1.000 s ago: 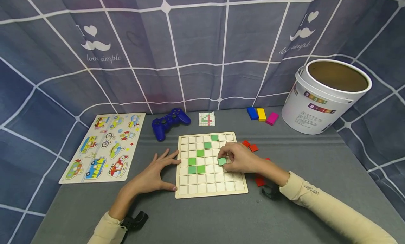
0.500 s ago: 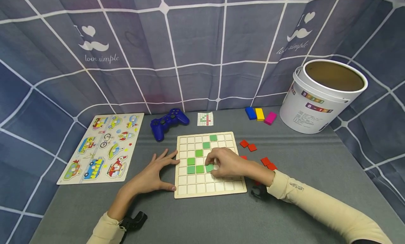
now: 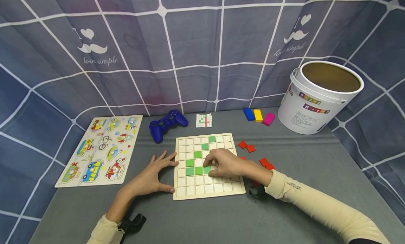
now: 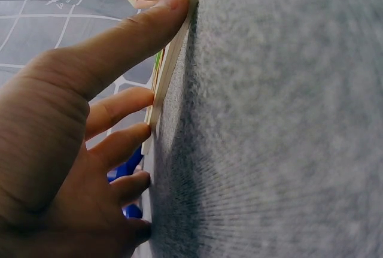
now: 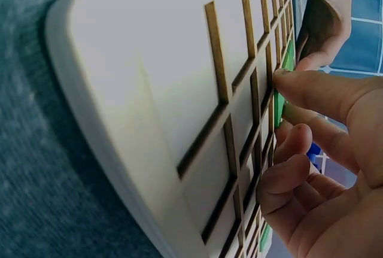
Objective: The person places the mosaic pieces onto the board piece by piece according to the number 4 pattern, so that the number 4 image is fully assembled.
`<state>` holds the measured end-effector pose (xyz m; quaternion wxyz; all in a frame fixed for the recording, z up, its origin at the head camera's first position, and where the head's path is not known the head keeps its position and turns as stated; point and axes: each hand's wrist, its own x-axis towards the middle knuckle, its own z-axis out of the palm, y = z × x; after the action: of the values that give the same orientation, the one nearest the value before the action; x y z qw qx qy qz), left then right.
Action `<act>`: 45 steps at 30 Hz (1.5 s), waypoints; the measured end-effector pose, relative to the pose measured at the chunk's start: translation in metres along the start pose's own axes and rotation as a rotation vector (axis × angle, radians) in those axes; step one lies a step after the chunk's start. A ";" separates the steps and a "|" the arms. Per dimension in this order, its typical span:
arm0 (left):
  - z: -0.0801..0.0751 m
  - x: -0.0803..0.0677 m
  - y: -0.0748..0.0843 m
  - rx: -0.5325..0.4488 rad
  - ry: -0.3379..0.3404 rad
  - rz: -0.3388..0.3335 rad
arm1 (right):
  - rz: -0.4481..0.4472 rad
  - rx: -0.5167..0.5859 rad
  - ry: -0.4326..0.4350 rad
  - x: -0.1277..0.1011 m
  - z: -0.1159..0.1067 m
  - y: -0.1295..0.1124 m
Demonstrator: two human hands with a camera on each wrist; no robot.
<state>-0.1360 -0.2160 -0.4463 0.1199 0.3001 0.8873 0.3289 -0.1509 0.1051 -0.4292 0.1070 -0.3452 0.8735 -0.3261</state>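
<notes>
While the left hand (image 3: 151, 177) lay spread along the left edge of the grid board (image 3: 199, 190), holding nothing, the right hand (image 3: 223, 162) pinched a green tile (image 3: 206, 169) between thumb and index finger. Tile was at a cell right of two other green tiles (image 3: 198, 171) in the same row. Couldn't tell if it was flush. My read: step was seating it; next move called for a light press, then lifting off straight, no sideways drag. Red tiles (image 3: 250, 148) lay loose right of the board.
</notes>
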 end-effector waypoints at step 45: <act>0.002 0.001 -0.003 0.003 0.011 0.028 | 0.289 -0.248 0.282 -0.051 -0.066 0.079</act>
<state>-0.1372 -0.2161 -0.4493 0.1100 0.3108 0.8843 0.3308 -0.1827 0.2154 -0.4314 -0.0138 -0.1780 0.9536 -0.2424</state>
